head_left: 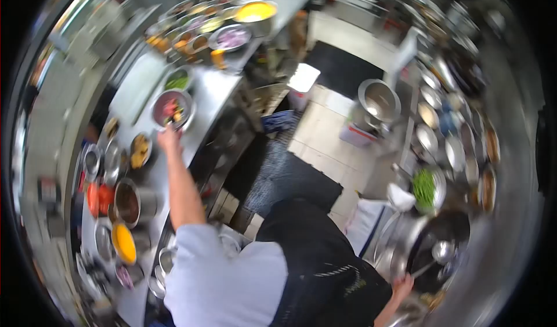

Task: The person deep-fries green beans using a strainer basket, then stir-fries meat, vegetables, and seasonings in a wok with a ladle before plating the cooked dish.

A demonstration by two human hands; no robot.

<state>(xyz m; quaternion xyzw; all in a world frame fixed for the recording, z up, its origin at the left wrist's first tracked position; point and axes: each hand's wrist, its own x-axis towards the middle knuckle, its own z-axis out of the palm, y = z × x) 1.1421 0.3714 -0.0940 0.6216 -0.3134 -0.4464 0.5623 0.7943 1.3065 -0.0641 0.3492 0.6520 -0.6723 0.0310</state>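
Note:
My left hand (169, 136) is stretched out over the steel counter (209, 92), its fingers closed at the near rim of a metal bowl (156, 109). Red and yellow food pieces (173, 111) lie inside that bowl. The fingers there are somewhat blurred. Down at the right, my right hand (401, 285) is closed round the handle of a ladle (443, 251). The ladle's head lies over a dark wok (461, 225) on the stove side.
Bowls of chopped greens (177, 80), purple pieces (231, 37) and yellow liquid (124, 243) stand along the counter. A bowl of green vegetables (424, 189) sits beside the wok. A large pot (378, 100) stands across the aisle, and black mats (296, 176) cover part of the tiled floor.

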